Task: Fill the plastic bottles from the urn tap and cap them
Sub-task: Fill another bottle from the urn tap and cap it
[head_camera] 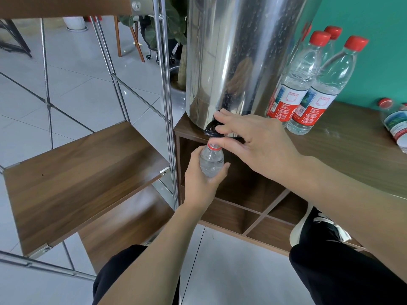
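Observation:
A tall steel urn stands on the wooden cabinet top, its black tap hanging over the front edge. My right hand pinches the tap lever with thumb and fingers. My left hand grips an uncapped clear plastic bottle with a red neck ring, its mouth directly under the tap. Water shows inside the bottle's upper part; my hand hides its lower body.
Three red-capped bottles stand right of the urn, and another capped bottle lies at the far right. Open cabinet cubbies are below. A metal-framed wooden shelf stands to the left. My shoe rests near the cabinet base.

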Demonstrator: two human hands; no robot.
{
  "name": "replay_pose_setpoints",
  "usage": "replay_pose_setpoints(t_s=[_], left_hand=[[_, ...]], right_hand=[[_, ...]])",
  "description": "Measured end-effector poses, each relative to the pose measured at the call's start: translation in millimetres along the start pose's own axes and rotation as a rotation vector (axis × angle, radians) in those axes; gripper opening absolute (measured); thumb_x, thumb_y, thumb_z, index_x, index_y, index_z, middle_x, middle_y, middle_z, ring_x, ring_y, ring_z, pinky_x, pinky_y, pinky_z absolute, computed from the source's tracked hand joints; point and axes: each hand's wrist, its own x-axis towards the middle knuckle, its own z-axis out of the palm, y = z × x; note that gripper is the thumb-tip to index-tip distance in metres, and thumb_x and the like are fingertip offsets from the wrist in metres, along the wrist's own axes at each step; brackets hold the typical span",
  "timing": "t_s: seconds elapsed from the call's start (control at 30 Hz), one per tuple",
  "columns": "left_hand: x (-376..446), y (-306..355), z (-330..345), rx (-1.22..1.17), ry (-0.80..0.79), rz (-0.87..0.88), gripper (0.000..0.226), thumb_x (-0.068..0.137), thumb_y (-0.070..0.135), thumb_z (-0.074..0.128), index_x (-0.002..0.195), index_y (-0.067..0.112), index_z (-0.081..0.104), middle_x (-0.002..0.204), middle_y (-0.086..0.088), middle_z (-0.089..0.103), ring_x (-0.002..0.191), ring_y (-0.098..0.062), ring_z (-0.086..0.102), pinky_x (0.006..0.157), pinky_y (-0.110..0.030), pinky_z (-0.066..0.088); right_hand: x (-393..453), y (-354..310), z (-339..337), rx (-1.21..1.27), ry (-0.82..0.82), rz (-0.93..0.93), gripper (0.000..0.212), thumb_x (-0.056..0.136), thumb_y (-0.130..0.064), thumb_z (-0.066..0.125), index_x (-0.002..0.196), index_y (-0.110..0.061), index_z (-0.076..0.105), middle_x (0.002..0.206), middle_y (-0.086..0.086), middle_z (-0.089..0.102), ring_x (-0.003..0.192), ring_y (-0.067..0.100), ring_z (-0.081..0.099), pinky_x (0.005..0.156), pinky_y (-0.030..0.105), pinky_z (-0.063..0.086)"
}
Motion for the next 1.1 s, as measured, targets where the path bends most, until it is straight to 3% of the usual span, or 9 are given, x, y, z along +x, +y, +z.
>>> replay_pose_setpoints(t_s=[0.23, 0.37, 0.43, 0.53, 0.63, 0.83, 0.93, 1.0, 1.1], left_hand=[[0, 0, 1, -0.002, -0.008, -0.023, 0.066, 0.085, 0.031, 0.085, 0.139, 0.026, 0.048, 0.124, 0.016, 0.062, 0.116, 0.001, 0.059, 0.093, -0.006, 0.044], [0, 1, 0, 0.011, -0.004, -0.024, 0.063, 0.086, 0.030, 0.085, 0.136, 0.030, 0.047, 0.122, 0.019, 0.060, 0.115, 0.005, 0.058, 0.093, -0.005, 0.043], [0, 0, -1, 0.013, -0.006, -0.029, 0.063, 0.086, 0.031, 0.084, 0.136, 0.033, 0.046, 0.122, 0.021, 0.059, 0.115, 0.005, 0.058, 0.093, -0.005, 0.044], [0, 0, -1, 0.024, -0.002, -0.029, 0.064, 0.086, 0.032, 0.084, 0.137, 0.030, 0.047, 0.120, 0.023, 0.059, 0.113, 0.006, 0.057, 0.090, -0.003, 0.043], [0, 1, 1, 0.027, -0.008, -0.028, 0.064, 0.085, 0.031, 0.085, 0.137, 0.026, 0.047, 0.119, 0.024, 0.058, 0.113, 0.010, 0.056, 0.089, -0.001, 0.041], [0, -1, 0, 0.030, -0.010, -0.040, 0.066, 0.086, 0.033, 0.084, 0.140, 0.027, 0.046, 0.119, 0.025, 0.057, 0.114, 0.012, 0.055, 0.090, -0.001, 0.042], [0, -1, 0, 0.016, -0.003, -0.044, 0.065, 0.086, 0.031, 0.084, 0.139, 0.027, 0.046, 0.119, 0.023, 0.058, 0.113, 0.010, 0.056, 0.090, -0.003, 0.043], [-1, -1, 1, 0.010, 0.002, -0.042, 0.064, 0.086, 0.029, 0.084, 0.138, 0.026, 0.047, 0.118, 0.022, 0.059, 0.112, 0.009, 0.057, 0.089, -0.003, 0.043], [-1, 0, 1, 0.004, 0.004, -0.041, 0.065, 0.086, 0.029, 0.085, 0.138, 0.024, 0.047, 0.119, 0.019, 0.061, 0.112, 0.006, 0.059, 0.089, -0.004, 0.044]], right_hand=[[4, 3, -3, -0.018, -0.020, -0.030, 0.049, 0.094, -0.045, 0.059, 0.122, -0.006, 0.071, 0.118, 0.004, 0.074, 0.116, 0.011, 0.063, 0.100, 0.013, 0.035], [8, 1, -7, -0.050, 0.008, -0.075, 0.048, 0.097, -0.044, 0.052, 0.117, -0.005, 0.072, 0.114, 0.005, 0.076, 0.099, 0.020, 0.073, 0.086, 0.033, 0.057], [12, 0, -8, -0.042, 0.021, -0.068, 0.046, 0.099, -0.044, 0.051, 0.113, -0.005, 0.070, 0.112, 0.005, 0.077, 0.095, 0.023, 0.075, 0.077, 0.043, 0.062], [14, 2, -7, -0.011, 0.047, -0.076, 0.041, 0.100, -0.043, 0.052, 0.105, -0.005, 0.066, 0.106, 0.008, 0.077, 0.089, 0.026, 0.076, 0.069, 0.046, 0.062], [16, 5, -7, 0.044, 0.036, -0.020, 0.048, 0.101, -0.057, 0.042, 0.104, -0.012, 0.060, 0.099, 0.013, 0.077, 0.085, 0.030, 0.076, 0.067, 0.048, 0.061], [21, 1, -9, 0.031, 0.048, 0.015, 0.045, 0.100, -0.048, 0.050, 0.098, -0.005, 0.063, 0.081, 0.006, 0.074, 0.067, 0.024, 0.070, 0.059, 0.036, 0.054], [27, 1, -9, 0.098, 0.040, 0.138, 0.041, 0.101, -0.049, 0.052, 0.098, -0.009, 0.061, 0.072, 0.005, 0.069, 0.061, 0.021, 0.065, 0.059, 0.035, 0.049], [31, 1, -11, 0.213, 0.037, 0.256, 0.035, 0.101, -0.045, 0.057, 0.098, -0.011, 0.063, 0.076, 0.000, 0.071, 0.066, 0.014, 0.065, 0.064, 0.032, 0.051], [23, 1, -14, 0.357, 0.075, 0.385, 0.032, 0.103, -0.041, 0.056, 0.102, -0.011, 0.070, 0.090, -0.011, 0.073, 0.087, -0.002, 0.068, 0.075, 0.014, 0.051]])
